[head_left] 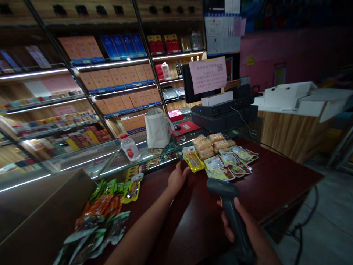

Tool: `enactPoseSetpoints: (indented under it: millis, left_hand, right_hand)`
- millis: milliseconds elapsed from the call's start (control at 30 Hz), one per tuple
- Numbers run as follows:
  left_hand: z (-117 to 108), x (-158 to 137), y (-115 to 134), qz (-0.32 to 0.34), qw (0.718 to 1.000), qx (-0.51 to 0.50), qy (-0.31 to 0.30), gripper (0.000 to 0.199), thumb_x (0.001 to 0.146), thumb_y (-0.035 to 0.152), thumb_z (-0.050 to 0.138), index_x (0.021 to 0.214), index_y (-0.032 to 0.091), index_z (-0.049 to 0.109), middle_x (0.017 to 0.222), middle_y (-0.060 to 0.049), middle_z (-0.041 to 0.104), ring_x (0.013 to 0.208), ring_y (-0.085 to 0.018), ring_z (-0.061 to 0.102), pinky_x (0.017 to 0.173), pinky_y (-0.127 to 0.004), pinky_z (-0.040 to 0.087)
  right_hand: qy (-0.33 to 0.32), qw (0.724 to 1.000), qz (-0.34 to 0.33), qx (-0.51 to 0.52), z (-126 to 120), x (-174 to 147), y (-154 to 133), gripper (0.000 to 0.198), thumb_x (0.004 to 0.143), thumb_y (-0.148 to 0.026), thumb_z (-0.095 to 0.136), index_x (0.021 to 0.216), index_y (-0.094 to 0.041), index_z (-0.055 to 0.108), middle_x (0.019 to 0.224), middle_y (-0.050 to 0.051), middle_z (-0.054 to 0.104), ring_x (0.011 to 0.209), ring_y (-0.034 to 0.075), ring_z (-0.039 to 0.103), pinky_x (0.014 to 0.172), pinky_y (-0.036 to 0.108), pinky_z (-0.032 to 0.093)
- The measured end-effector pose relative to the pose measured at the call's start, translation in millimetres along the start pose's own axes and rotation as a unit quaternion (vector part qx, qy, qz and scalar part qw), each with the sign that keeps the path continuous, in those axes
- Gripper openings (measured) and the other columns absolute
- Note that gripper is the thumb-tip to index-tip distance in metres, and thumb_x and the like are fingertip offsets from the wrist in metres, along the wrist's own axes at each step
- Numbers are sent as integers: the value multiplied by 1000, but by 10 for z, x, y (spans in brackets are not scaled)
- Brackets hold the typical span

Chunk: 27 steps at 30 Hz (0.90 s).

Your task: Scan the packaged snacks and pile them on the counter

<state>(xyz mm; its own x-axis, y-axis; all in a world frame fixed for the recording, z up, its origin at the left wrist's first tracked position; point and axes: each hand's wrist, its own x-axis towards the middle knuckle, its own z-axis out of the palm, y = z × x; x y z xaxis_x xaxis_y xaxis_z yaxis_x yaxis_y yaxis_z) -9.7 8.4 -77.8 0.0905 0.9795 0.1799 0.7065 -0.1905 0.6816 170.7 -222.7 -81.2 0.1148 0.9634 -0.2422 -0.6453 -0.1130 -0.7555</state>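
Closest to the camera, the right hand [255, 233] grips a dark grey barcode scanner [234, 217] by its handle, fingers wrapped around one side and thumb laid along the other. Past the scanner's head and to its left, the left hand [178, 176] is over the dark red countertop [275, 173], thumb and fingers loosely parted and nothing visible in their grasp. Its fingertips are just beside a yellow-edged snack pouch [193, 161], which lies beyond the scanner and a little to its left; whether they touch it I cannot tell.

Directly beyond the scanner, flat white-and-green pouches [216, 163] overlap one another, with tan snack packs [205, 149] heaped behind them. Well to the scanner's left are orange packets [103, 208], bright green packets [111, 186] and another yellow pouch [132, 189], and farther left stands an open cardboard box [49, 206]. Beyond the scanner and to its left, a red-capped bottle [130, 149] and a white bag [157, 129] stand upright on a glass display case [110, 163]. Farther past the scanner, a monitor [189, 84] carries a pink handwritten-looking notice [208, 75]; its characters are too small to read.
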Motion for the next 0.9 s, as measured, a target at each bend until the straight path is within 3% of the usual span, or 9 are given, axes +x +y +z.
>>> enactPoseSetpoints:
  millis: [100, 167, 233, 333, 433, 533, 633, 767, 900]
  left_hand:
    - [-299, -185, -353, 35, 989, 137, 46, 58, 84, 47, 65, 133, 15, 57, 109, -18, 72, 112, -33, 63, 99, -38, 42]
    - [-552, -255, -604, 35, 955, 278, 94, 60, 84, 46, 63, 134, 13, 56, 133, -24, 60, 132, -39, 47, 110, -49, 30]
    - [-800, -285, -818, -26, 913, 381, 140, 67, 85, 50, 60, 137, 7, 52, 145, -30, 47, 139, -47, 34, 110, -60, 24]
    - [-1048, -330, -989, -91, 888, 432, 132, 74, 88, 57, 52, 138, 3, 49, 145, -33, 45, 131, -50, 42, 104, -61, 31]
    - [-1052, -473, -968, -49, 901, 425, 72, 72, 89, 56, 50, 139, 4, 49, 141, -28, 51, 124, -44, 51, 104, -55, 35]
    - [-882, -701, -863, 45, 930, 366, 10, 65, 91, 48, 51, 142, 10, 46, 143, -22, 52, 131, -38, 47, 111, -47, 33]
    - [-770, -862, -791, 107, 953, 282, -22, 62, 92, 36, 50, 149, 16, 39, 152, -16, 45, 140, -30, 41, 115, -43, 31]
    - [-916, -819, -775, 40, 972, 230, -21, 61, 80, 26, 63, 139, 15, 51, 142, -19, 56, 133, -33, 51, 109, -45, 37]
    - [-1101, -720, -767, -28, 980, 186, -61, 46, 75, 27, 68, 119, 16, 66, 126, -18, 68, 119, -32, 62, 101, -38, 44]
  right_hand:
    - [-3, 1000, 2, -10, -17, -29, -1, 50, 78, -68, 67, 87, -20, 73, 56, 0, 65, 38, 14, 54, 36, 24, 40]
    - [2, 1000, -3, -13, -22, -14, 9, 49, 77, -68, 67, 87, -21, 73, 56, 0, 65, 38, 16, 55, 35, 26, 41]
    - [6, 1000, -5, -12, -15, 11, 26, 49, 78, -69, 66, 90, -21, 74, 58, 1, 66, 39, 17, 56, 35, 27, 42]
    - [-2, 1000, 7, -7, 16, 39, 61, 49, 79, -68, 66, 91, -21, 74, 59, 1, 66, 38, 16, 56, 35, 26, 41]
    - [-16, 1000, 17, 1, 51, 52, 96, 48, 79, -67, 66, 89, -20, 74, 58, 0, 65, 37, 14, 54, 35, 25, 39]
    - [-24, 999, 33, 7, 74, 61, 110, 48, 82, -66, 63, 90, -20, 73, 60, 1, 66, 42, 16, 58, 38, 26, 43]
    - [-33, 998, 58, 5, 82, 71, 88, 42, 91, -57, 59, 103, -18, 71, 83, 6, 73, 64, 21, 69, 53, 33, 56]
    - [-46, 995, 88, -3, 82, 84, 39, 31, 96, -33, 63, 123, -18, 61, 122, 9, 66, 99, 25, 68, 81, 45, 59]
    - [-43, 995, 92, -6, 86, 119, 43, 34, 96, -41, 61, 121, -18, 64, 114, 9, 69, 91, 25, 70, 73, 40, 60]
